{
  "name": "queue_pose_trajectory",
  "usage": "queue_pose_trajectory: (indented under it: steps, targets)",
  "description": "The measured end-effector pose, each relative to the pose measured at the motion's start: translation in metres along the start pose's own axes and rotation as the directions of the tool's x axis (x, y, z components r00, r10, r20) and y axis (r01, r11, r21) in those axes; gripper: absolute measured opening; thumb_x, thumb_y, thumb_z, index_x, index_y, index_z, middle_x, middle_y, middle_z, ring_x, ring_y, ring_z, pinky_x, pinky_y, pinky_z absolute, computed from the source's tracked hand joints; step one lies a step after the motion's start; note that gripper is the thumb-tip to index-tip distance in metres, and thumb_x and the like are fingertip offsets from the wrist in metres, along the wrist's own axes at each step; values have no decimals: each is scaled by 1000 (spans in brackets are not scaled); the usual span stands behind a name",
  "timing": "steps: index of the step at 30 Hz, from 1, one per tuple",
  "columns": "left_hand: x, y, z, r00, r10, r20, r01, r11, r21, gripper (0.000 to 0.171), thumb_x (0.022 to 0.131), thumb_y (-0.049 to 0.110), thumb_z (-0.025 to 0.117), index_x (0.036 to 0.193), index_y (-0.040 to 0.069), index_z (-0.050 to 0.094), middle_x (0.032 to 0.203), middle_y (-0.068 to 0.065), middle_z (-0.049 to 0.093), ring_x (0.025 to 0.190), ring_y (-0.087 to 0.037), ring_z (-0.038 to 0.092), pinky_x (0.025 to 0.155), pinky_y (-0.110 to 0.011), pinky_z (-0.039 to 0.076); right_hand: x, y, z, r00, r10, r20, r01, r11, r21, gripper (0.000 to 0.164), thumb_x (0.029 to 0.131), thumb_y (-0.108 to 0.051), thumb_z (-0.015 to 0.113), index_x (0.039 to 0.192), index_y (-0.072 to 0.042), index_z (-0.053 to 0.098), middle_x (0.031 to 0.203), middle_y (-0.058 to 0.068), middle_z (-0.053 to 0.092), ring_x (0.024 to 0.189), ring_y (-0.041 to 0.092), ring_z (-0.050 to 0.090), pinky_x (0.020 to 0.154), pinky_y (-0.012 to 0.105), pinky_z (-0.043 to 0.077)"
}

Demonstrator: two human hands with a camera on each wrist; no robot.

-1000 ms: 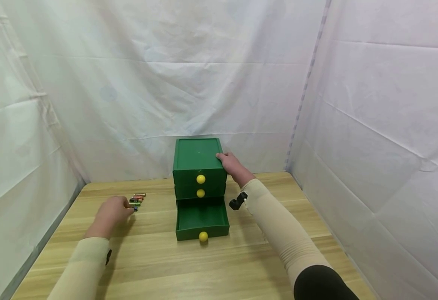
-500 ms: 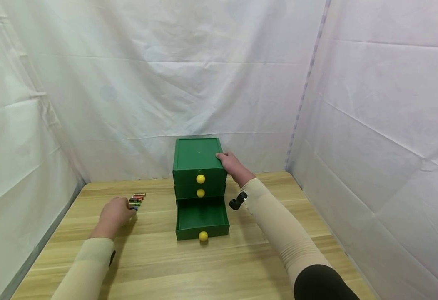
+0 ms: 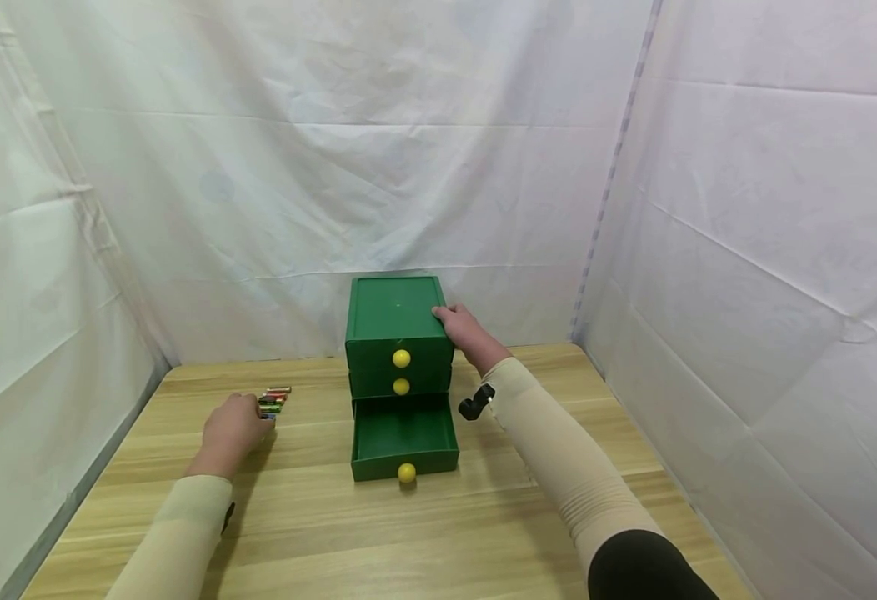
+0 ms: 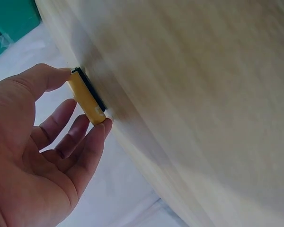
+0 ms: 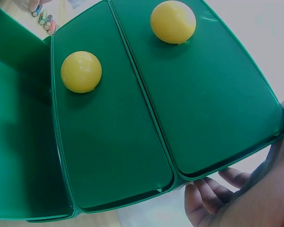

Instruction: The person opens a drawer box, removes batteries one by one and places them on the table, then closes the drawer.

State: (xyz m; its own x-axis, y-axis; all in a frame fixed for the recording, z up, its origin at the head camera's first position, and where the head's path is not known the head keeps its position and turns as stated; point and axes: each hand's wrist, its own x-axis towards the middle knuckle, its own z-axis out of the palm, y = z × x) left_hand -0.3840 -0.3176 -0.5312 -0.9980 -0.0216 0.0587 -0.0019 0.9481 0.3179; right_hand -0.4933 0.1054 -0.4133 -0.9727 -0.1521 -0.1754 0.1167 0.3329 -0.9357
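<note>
In the left wrist view a yellow battery (image 4: 86, 98) is pinched end to end between the thumb and fingertip of my left hand (image 4: 52, 137). A dark battery shows right behind it, close to the wooden table. From the head view, my left hand (image 3: 234, 427) is at the near end of a row of several small coloured batteries (image 3: 272, 400). My right hand (image 3: 472, 333) grips the right side of a green drawer cabinet (image 3: 397, 307), thumb on its top. The right wrist view shows fingers (image 5: 209, 196) behind the cabinet's side.
The cabinet's bottom drawer (image 3: 407, 461) is pulled out, with bare green floor showing. Two upper drawers with yellow ball knobs (image 3: 402, 358) are closed. White cloth (image 3: 438, 167) hangs behind and at both sides of the wooden table (image 3: 378, 542).
My left hand has shifted slightly right and toward me, its fingertips at the nearest batteries. My right hand and the cabinet have stayed in place.
</note>
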Motion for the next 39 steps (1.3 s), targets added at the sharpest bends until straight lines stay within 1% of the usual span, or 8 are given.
queue_pose_trajectory:
  steps: [3, 8, 12, 19, 25, 32, 35, 39]
  targets:
    - [1, 1, 1, 1000, -3, -2, 3, 1000, 9, 26, 86, 23, 69, 88, -3, 63, 87, -20, 54, 65, -27, 50, 54, -41, 43, 1, 0, 0, 1000, -1, -3, 1, 1000, 3, 75, 104, -52, 44, 157, -3, 22, 150, 20, 39, 136, 35, 45, 111, 50, 38]
    - [2, 3, 3, 1000, -9, 8, 9, 1000, 25, 36, 87, 24, 69, 100, -10, 64, 92, -24, 55, 66, -28, 51, 55, -43, 45, 1, 1, 0, 1000, -4, 1, 4, 1000, 6, 75, 104, -52, 45, 156, -3, 23, 150, 20, 39, 135, 35, 46, 111, 51, 39]
    - [3, 3, 5, 1000, -15, 20, 15, 999, 37, 38, 89, 25, 70, 101, -10, 64, 93, -25, 54, 67, -29, 52, 56, -43, 45, 0, 1, 0, 1000, -4, 1, 4, 1000, 6, 75, 104, -52, 45, 156, -3, 23, 150, 20, 39, 135, 35, 45, 111, 51, 39]
    - [7, 2, 10, 1000, -27, 10, 26, 999, 32, 45, 89, 26, 69, 106, -15, 61, 96, -28, 54, 68, -29, 53, 56, -44, 46, -1, 0, 0, 1000, -1, -10, 1, 1000, -2, 75, 104, -51, 44, 156, -2, 23, 150, 21, 39, 135, 36, 45, 111, 50, 38]
    - [9, -1, 12, 1000, -25, 2, 24, 1000, 16, 44, 89, 27, 68, 105, -14, 61, 95, -27, 53, 68, -30, 53, 58, -44, 46, -2, -1, 1, 1000, -2, -16, 2, 1000, -5, 74, 104, -51, 45, 156, -3, 24, 150, 21, 40, 135, 36, 45, 111, 51, 38]
    - [8, 0, 10, 1000, -29, -7, 29, 1000, 7, 44, 90, 28, 68, 102, -14, 62, 93, -26, 54, 68, -30, 53, 60, -45, 47, -2, -1, 1, 1000, -1, -17, 1, 1000, 1, 74, 104, -51, 45, 156, -3, 23, 150, 21, 39, 135, 36, 45, 111, 51, 38]
    - [6, 1, 8, 1000, -29, -5, 29, 1000, -3, 41, 92, 26, 64, 101, -13, 62, 94, -27, 53, 68, -30, 52, 60, -45, 47, -2, -1, 0, 1000, 0, -14, 0, 1000, 3, 74, 104, -51, 45, 156, -3, 23, 150, 21, 39, 135, 36, 45, 111, 51, 38]
    - [3, 0, 3, 1000, -24, -5, 24, 999, -22, 31, 96, 20, 52, 94, -9, 61, 92, -26, 54, 69, -30, 51, 59, -43, 45, -3, -1, 0, 1000, 0, -6, 0, 1000, 3, 74, 104, -51, 44, 156, -3, 23, 150, 21, 39, 135, 36, 45, 111, 51, 38]
